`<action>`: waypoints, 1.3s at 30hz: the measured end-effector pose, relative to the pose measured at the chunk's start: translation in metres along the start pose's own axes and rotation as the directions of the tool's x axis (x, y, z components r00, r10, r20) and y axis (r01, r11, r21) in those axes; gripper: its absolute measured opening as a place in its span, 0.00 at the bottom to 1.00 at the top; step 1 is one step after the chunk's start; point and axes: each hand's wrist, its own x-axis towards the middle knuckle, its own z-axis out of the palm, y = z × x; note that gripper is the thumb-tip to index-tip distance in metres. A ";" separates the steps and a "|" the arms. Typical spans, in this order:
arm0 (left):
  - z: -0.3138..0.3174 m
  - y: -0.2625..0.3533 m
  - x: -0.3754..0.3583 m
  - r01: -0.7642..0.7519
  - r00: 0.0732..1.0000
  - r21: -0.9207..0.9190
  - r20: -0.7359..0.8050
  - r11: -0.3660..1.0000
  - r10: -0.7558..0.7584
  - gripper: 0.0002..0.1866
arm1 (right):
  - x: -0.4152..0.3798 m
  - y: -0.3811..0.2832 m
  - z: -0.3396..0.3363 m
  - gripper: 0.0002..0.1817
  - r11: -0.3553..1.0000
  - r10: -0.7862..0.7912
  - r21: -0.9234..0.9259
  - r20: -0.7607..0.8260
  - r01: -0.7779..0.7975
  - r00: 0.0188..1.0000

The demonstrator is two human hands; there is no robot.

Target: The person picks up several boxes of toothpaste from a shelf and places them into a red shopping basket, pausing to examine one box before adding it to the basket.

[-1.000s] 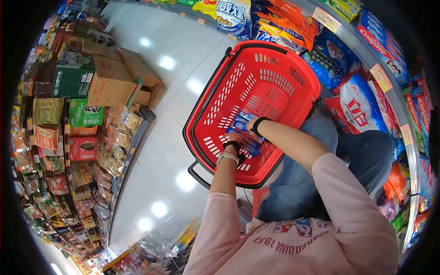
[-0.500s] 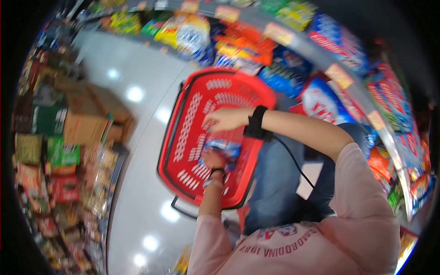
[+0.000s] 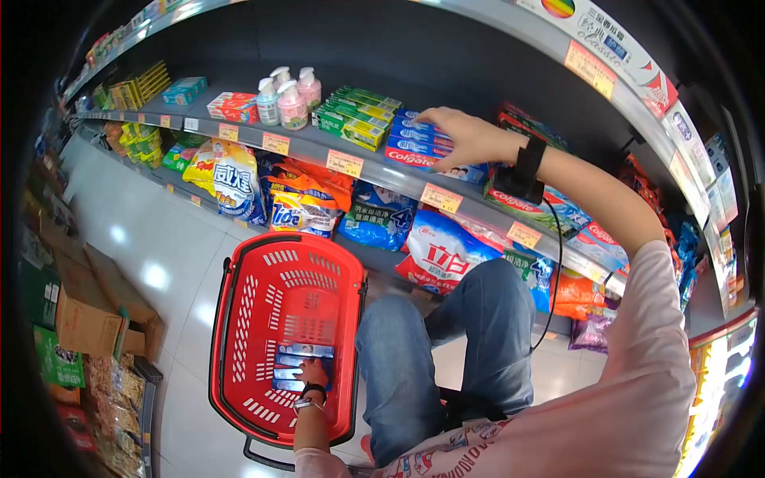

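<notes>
Blue-and-white boxes lie side by side at the near end of a red shopping basket; the left hand rests over them with its fingers spread, though I cannot tell whether it grips; a black band circles that wrist; blue jeans with bent knees show just beside the basket, above pale floor tiles.

Beyond the knees, the lower shelf carries bags of washing powder: a red, white and blue bag, a dark blue bag, an orange Tide bag and a yellow-and-blue bag; above them, price labels line the shelf edge.

On the upper shelf stand stacked Colgate toothpaste boxes; the right hand, well apart from the left, lies across their right end, fingers over the top and thumb toward the front; how firmly it holds them I cannot tell; green-and-yellow boxes sit just to the left, then pump bottles.
</notes>
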 end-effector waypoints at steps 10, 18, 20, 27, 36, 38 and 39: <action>0.024 -0.023 -0.018 0.014 0.999 -0.020 0.045 1.000 -0.013 0.35 | 0.054 0.064 0.011 0.83 0.896 0.424 -0.138 0.546 -0.422 0.722; 0.034 -0.029 -0.030 0.017 1.000 -0.006 0.024 1.000 -0.017 0.42 | 0.056 0.071 0.019 0.79 0.922 0.259 0.102 0.557 -0.374 0.789; 0.031 -0.026 -0.033 0.018 1.000 -0.006 0.002 1.000 -0.018 0.42 | 0.055 0.069 0.017 0.78 0.928 0.250 0.102 0.546 -0.359 0.799; 0.020 -0.034 -0.030 0.016 1.000 -0.118 0.012 0.993 -0.015 0.40 | 0.052 0.071 0.011 0.74 0.891 0.140 0.302 0.526 -0.339 0.839; 0.018 -0.048 -0.005 0.040 0.968 -0.223 0.249 0.974 0.017 0.37 | 0.032 0.065 -0.018 0.65 0.769 0.129 0.513 0.462 -0.382 0.878; 0.044 -0.061 0.026 -0.030 0.982 -0.243 0.175 0.970 0.074 0.39 | 0.024 0.063 -0.026 0.62 0.746 0.070 0.578 0.424 -0.329 0.903; 0.077 -0.075 0.051 -0.077 0.987 -0.271 0.117 0.959 0.112 0.40 | 0.018 0.056 -0.031 0.59 0.714 0.049 0.627 0.400 -0.312 0.915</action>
